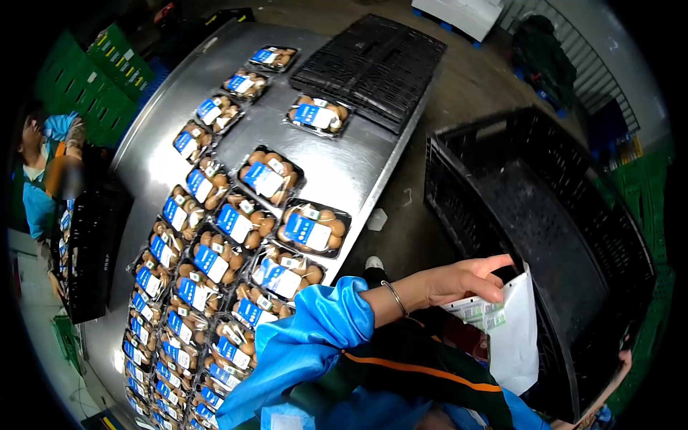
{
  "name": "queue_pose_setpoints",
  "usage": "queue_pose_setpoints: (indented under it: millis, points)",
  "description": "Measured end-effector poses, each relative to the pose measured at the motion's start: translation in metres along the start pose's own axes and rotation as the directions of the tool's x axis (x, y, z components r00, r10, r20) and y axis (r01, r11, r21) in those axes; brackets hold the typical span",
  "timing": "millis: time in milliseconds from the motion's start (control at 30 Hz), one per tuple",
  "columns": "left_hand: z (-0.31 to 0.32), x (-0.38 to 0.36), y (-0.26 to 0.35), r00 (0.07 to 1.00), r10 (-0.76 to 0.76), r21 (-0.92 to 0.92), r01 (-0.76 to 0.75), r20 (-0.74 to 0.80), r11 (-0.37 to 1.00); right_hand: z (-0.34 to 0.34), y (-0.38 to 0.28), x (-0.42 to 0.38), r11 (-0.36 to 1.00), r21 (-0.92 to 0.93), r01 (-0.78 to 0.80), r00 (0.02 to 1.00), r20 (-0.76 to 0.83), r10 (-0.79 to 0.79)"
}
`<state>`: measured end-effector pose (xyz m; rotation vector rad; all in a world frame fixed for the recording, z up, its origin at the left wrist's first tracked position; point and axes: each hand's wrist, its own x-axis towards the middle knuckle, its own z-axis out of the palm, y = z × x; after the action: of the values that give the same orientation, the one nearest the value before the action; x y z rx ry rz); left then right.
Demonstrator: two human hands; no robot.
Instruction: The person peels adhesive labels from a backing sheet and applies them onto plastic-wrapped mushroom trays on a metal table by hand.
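My left hand (469,281), with a bracelet at its wrist, reaches across to a large black plastic crate (487,186). Its thumb and fingers pinch the top of a white sheet of labels (519,337), which hangs against the near side of the crate. Whether those fingers also grip the crate's rim is hidden. At the far lower right, my right hand (626,362) is closed around the crate's end, only partly visible. The crate is tilted, and its dark inside holds nothing that I can see.
Many film-wrapped trays of brown mushrooms (269,175) stand in rows on a steel table (344,154). Folded black crates (373,64) lie at its far end. Across the table a co-worker (43,186) stands by another black crate (93,251). Green crates (86,79) are stacked behind.
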<state>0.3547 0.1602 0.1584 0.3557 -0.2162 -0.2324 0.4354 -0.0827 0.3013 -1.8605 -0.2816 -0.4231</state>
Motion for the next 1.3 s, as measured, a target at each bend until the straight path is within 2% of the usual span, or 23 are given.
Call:
queue_pose_setpoints:
  millis: [67,167,200,233,267,333,400,533,567,600,633,700,767,800,833,867,933,967,1033,1067,1133,1233,1300]
  points:
    - [-0.020,0.018,-0.004,0.993,-0.046,-0.081,0.037,-0.110,0.996,-0.006,0.010,0.023,0.995,-0.094,0.021,0.999,0.034,-0.018]
    - [-0.062,0.023,-0.004,0.978,-0.080,0.037,0.088,-0.192,0.995,-0.003,0.048,0.074,0.976,-0.202,0.078,0.982,0.184,-0.040]
    - [-0.067,0.016,0.006,0.950,-0.120,0.269,0.201,-0.288,0.942,-0.013,0.107,0.111,0.982,-0.089,0.170,0.931,0.340,-0.130]
    - [-0.071,0.007,0.014,0.930,-0.056,0.367,0.199,-0.363,0.909,-0.003,0.133,0.131,0.996,-0.081,0.041,0.938,0.347,-0.010]
    - [-0.066,-0.007,0.020,0.906,0.088,0.366,0.078,-0.415,0.927,0.021,0.153,0.144,0.985,-0.071,-0.154,0.935,0.310,0.169]
    - [-0.061,-0.031,0.030,0.738,0.270,0.525,0.132,-0.618,0.841,0.068,0.208,0.166,0.906,-0.040,-0.422,0.870,0.264,0.416]
    - [-0.059,-0.053,0.027,0.523,0.442,0.531,0.026,-0.729,0.847,0.110,0.260,0.177,0.815,-0.024,-0.578,0.790,0.231,0.567]
    - [-0.036,-0.084,0.028,0.203,0.556,0.591,0.238,-0.806,0.771,0.176,0.375,0.199,0.728,-0.124,-0.674,0.715,0.138,0.685]
    - [-0.034,-0.092,0.026,0.189,0.559,0.589,0.297,-0.807,0.751,0.190,0.407,0.199,0.736,-0.113,-0.667,0.723,0.139,0.677]
    - [-0.029,-0.087,0.026,0.196,0.582,0.614,0.226,-0.789,0.756,0.207,0.409,0.192,0.730,-0.113,-0.674,0.700,0.219,0.680]
    - [-0.025,-0.080,0.026,0.201,0.605,0.635,0.155,-0.770,0.757,0.225,0.413,0.180,0.759,0.030,-0.650,0.745,0.223,0.629]
    - [-0.024,-0.070,0.026,0.139,0.626,0.641,0.131,-0.767,0.756,0.245,0.463,0.174,0.748,-0.215,-0.628,0.740,0.134,0.659]
    - [-0.024,-0.050,0.032,0.038,0.701,0.702,0.083,-0.712,0.708,0.276,0.479,0.152,0.740,-0.244,-0.627,0.766,-0.024,0.642]
    - [-0.026,-0.047,0.034,-0.009,0.733,0.731,0.065,-0.680,0.679,0.281,0.519,0.143,0.731,-0.379,-0.567,0.802,-0.050,0.595]
    - [-0.023,-0.040,0.042,-0.017,0.751,0.742,0.143,-0.660,0.655,0.292,0.542,0.131,0.700,-0.445,-0.558,0.795,-0.044,0.605]
    - [-0.025,-0.040,0.047,-0.042,0.728,0.709,0.199,-0.684,0.677,0.302,0.544,0.126,0.703,-0.318,-0.636,0.746,-0.018,0.666]
    - [-0.026,-0.024,0.057,-0.126,0.708,0.676,0.222,-0.695,0.703,0.311,0.584,0.114,0.571,-0.576,-0.585,0.669,0.057,0.742]
    - [-0.028,-0.025,0.061,-0.072,0.691,0.666,0.216,-0.719,0.714,0.314,0.610,0.109,0.473,-0.728,-0.496,0.628,0.075,0.775]
    - [-0.034,-0.007,0.070,-0.095,0.697,0.679,0.166,-0.711,0.715,0.316,0.707,0.093,0.379,-0.814,-0.441,0.543,0.095,0.834]
    - [-0.039,-0.012,0.070,-0.061,0.691,0.675,0.166,-0.720,0.719,0.319,0.712,0.093,0.240,-0.959,-0.152,0.646,0.088,0.758]
    - [-0.050,-0.004,0.078,-0.106,0.692,0.679,0.136,-0.714,0.722,0.307,0.730,0.106,0.366,-0.737,-0.569,0.464,0.079,0.882]
    - [-0.068,0.002,0.082,-0.114,0.702,0.699,0.071,-0.703,0.711,0.320,0.719,0.118,0.430,-0.569,-0.701,0.413,0.167,0.895]
    - [-0.075,0.002,0.084,-0.130,0.689,0.680,0.111,-0.713,0.725,0.335,0.712,0.115,0.566,-0.547,-0.616,0.585,0.164,0.795]
